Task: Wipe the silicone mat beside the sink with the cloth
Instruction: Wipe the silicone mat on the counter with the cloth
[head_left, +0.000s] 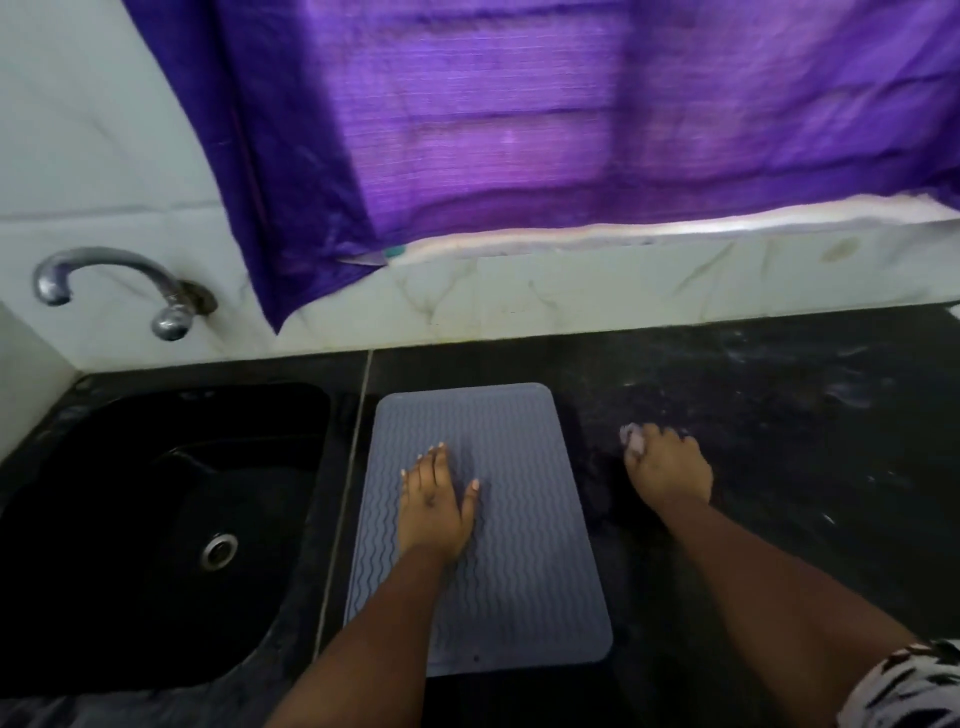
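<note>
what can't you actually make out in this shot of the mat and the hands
- Head view: the pale thing under the right hand is mostly hidden by the fingers; cloth or not, unclear.
- The silicone mat is partly hidden by the left hand and forearm.
- The sink interior is too dark; only the drain shows.

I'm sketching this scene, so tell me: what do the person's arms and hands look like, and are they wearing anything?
Both forearms are bare, with no gloves, watch or bracelets visible. The left hand and right hand have short, pale fingernails. Only at the right elbow does clothing show: a sleeve in white fabric with a dark pattern.
</note>
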